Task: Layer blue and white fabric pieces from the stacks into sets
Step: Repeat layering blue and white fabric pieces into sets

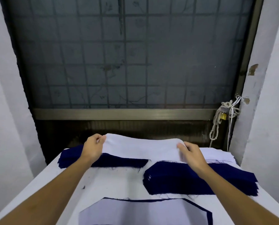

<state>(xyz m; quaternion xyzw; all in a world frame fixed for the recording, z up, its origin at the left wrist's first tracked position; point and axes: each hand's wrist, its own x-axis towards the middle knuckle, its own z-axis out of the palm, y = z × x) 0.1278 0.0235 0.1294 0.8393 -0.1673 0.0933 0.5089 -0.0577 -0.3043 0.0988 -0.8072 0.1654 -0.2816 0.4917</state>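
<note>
Left grip: my left hand [95, 146] pinches the far left corner of the thin white fabric piece [142, 149].
Right grip: my right hand [190, 154] pinches its right end.
Piece: held up and sagging, with its long axis running left to right between my hands, over the left stack of dark blue fabric [122, 161].
Likely target: the layered white-on-blue set [145, 211] lies straight back toward me, about equally far from both hands.
Beside: the right dark blue stack [184, 179] and the white stack [219, 155].

light: dim, even, cool | shadows: soft | blur: slight on right hand [190, 153] | edges: wide-angle bowing
</note>
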